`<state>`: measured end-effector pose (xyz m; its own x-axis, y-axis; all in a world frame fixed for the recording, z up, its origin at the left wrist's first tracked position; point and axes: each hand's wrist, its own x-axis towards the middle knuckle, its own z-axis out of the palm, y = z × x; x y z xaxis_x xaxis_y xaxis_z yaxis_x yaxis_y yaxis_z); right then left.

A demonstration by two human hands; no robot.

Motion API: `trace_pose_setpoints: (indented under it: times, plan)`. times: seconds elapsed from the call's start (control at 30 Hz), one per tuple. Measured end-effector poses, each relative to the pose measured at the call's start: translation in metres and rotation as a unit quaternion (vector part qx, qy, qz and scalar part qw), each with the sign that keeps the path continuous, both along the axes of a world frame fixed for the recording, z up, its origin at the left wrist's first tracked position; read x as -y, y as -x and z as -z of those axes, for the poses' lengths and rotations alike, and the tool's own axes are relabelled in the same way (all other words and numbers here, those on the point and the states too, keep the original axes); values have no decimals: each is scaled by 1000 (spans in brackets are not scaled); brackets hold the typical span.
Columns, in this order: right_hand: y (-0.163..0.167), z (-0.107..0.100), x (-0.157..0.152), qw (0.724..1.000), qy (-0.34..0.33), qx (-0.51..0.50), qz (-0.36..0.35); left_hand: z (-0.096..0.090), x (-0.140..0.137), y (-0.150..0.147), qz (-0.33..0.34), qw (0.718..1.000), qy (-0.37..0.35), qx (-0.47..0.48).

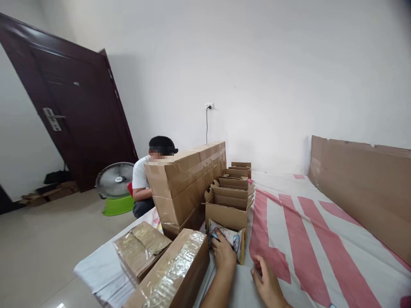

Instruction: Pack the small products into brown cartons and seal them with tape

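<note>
My left hand (224, 253) reaches into the nearest open cardboard box (226, 214), its fingers bent over the left part of a printed plastic packet (236, 240). The packet is pale with blue and dark print, and the hand covers part of it. My right hand (266, 280) is just to the right of that box, over the sheet, with thumb and fingers apart and nothing in it. Behind the nearest box, several more open cardboard boxes (233, 182) stand in a row leading toward the wall.
Taped cartons (183, 179) form a wall left of the row. A long taped carton (175, 273) and a smaller one (141, 248) lie nearer. A striped sheet (295, 231) covers the surface. Beyond the cartons are a crouching person (141, 179) and a fan (117, 179).
</note>
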<state>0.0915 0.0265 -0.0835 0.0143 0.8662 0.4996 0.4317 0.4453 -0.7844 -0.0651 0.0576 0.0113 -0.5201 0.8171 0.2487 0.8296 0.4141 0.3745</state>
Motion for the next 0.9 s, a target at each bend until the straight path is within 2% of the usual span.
trace_pose_setpoints:
  times: [0.23, 0.43, 0.6, 0.7, 0.77, 0.83, 0.87, 0.9]
  plan:
    - [1, -6, 3, 1000, -2, 14, 5, 2, -31, 2, -3, 999, -10, 35]
    - [1, -11, 5, 999, 9, 34, -2, -2, -53, 9, 16, 992, -36, 122]
    - [0, -18, 7, 999, 22, 48, -10, -13, -51, 13, 37, 973, -69, 219]
    - [0, -21, 8, 998, 24, 47, -18, -17, -18, -6, 54, 963, -97, 247]
    - [0, -22, 9, 998, 28, 47, -25, -19, 24, -21, 116, 956, -119, 243]
    - [-1, -23, 9, 998, 32, 47, -31, -23, 75, -25, 229, 938, -144, 219]
    - [-1, -23, 9, 998, 34, 46, -34, -27, 101, -21, 327, 909, -195, 170]
    - [-1, -24, 9, 998, 36, 45, -36, -32, 126, -11, 390, 881, -245, 106]
